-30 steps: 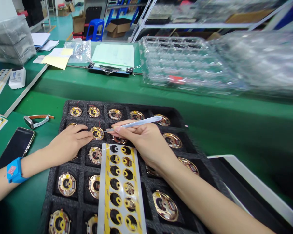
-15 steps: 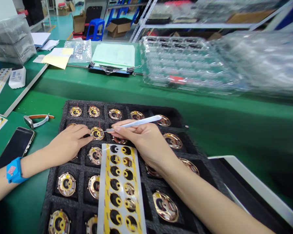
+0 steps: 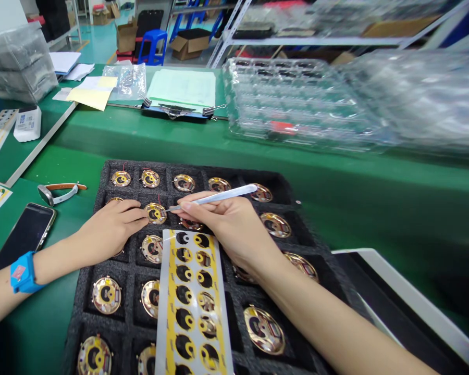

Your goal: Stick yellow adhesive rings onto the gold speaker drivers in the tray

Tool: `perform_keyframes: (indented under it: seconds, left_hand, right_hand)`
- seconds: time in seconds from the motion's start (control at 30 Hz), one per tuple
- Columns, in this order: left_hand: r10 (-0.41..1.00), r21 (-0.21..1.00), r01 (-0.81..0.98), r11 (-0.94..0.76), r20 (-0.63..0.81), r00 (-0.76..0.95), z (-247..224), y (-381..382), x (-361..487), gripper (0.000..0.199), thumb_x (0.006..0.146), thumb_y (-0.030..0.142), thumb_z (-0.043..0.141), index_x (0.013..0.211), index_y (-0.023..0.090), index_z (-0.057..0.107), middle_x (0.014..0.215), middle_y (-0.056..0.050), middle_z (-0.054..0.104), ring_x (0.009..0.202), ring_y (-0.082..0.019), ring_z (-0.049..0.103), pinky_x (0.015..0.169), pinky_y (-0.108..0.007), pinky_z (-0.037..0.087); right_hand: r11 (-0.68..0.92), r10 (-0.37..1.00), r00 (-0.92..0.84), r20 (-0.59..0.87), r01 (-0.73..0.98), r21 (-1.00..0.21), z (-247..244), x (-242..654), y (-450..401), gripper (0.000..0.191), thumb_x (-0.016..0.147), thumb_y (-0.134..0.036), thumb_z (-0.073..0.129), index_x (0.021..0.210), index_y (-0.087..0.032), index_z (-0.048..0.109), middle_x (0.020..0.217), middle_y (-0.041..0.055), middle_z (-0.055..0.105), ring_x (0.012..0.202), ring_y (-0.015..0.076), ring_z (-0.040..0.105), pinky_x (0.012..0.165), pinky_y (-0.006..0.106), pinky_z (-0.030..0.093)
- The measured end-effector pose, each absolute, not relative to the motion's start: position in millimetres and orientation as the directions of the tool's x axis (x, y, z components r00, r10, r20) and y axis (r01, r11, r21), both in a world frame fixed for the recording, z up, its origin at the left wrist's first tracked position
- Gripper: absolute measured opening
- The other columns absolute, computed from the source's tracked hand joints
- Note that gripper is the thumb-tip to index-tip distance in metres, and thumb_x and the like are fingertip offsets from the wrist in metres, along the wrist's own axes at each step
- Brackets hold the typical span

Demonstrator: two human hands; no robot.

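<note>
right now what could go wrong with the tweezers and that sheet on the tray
The tweezers in the right hand could slip and scratch the gold part at their tip, or poke the left hand at its edge. The thin red wire beside it might snag. The sheet lies across the tray and may shift if bumped.

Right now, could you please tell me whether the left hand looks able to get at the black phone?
Probably yes: the phone lies uncovered on the green table, near the blue wristband, though the left hand would have to draw back from the round gold part at its fingertips.
</note>
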State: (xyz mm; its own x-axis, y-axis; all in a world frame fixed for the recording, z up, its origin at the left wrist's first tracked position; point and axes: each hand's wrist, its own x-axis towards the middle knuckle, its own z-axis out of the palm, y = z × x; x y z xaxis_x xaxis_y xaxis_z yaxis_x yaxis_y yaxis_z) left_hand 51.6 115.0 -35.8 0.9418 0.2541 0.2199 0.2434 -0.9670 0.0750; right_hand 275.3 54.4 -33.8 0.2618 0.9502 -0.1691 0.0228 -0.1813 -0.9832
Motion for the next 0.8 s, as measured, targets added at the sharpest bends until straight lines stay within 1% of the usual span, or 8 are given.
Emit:
perform_keyframes:
  seconds: [0.1,0.27,0.57,0.8]
  left_hand:
    - [0.256,0.065,0.248,-0.967,0.221,0.941,-37.1,115.1,51.3,0.045,0.078,-0.001,0.048,0.12,0.009,0.06,0.124,-0.008,0.066,0.116,-0.028,0.054,0.09,-0.041,0.051]
    - [0.244,0.05,0.239,-0.97,0.216,0.945,-36.6,114.7,51.5,0.044,0.078,0.0,0.049,0.12,0.008,0.06,0.123,-0.009,0.066,0.116,-0.027,0.054,0.089,-0.04,0.048]
    - [0.232,0.037,0.23,-0.973,0.239,0.943,-34.4,114.5,52.1,0.042,0.079,0.0,0.048,0.12,0.007,0.06,0.122,-0.009,0.067,0.113,-0.025,0.057,0.087,-0.038,0.046]
    - [0.26,0.026,0.259,-0.966,0.171,0.95,-30.9,112.0,54.7,0.037,0.086,0.003,0.045,0.119,0.01,0.06,0.122,-0.01,0.067,0.112,-0.022,0.058,0.089,-0.037,0.045]
  right_hand:
    - [-0.171,0.952,0.264,-0.157,0.032,-0.985,-33.7,274.6,54.3,0.035,0.056,-0.05,0.084,0.068,-0.02,0.07,0.069,0.0042,0.074,0.063,0.0176,0.068,0.059,0.028,0.055]
    - [-0.154,0.953,0.271,-0.136,0.047,-0.987,-33.8,273.5,53.3,0.034,0.058,-0.05,0.083,0.068,-0.021,0.069,0.069,0.0035,0.074,0.064,0.0176,0.068,0.063,0.029,0.055]
    - [-0.136,0.958,0.266,-0.107,0.09,-0.987,-35.6,273.5,53.3,0.033,0.061,-0.051,0.08,0.069,-0.021,0.068,0.067,0.0034,0.073,0.059,0.0173,0.066,0.056,0.029,0.053]
    - [-0.111,0.962,0.264,-0.074,0.129,-0.985,-34.8,271.2,51.7,0.032,0.064,-0.052,0.078,0.068,-0.022,0.068,0.067,0.0032,0.072,0.06,0.0184,0.065,0.055,0.03,0.052]
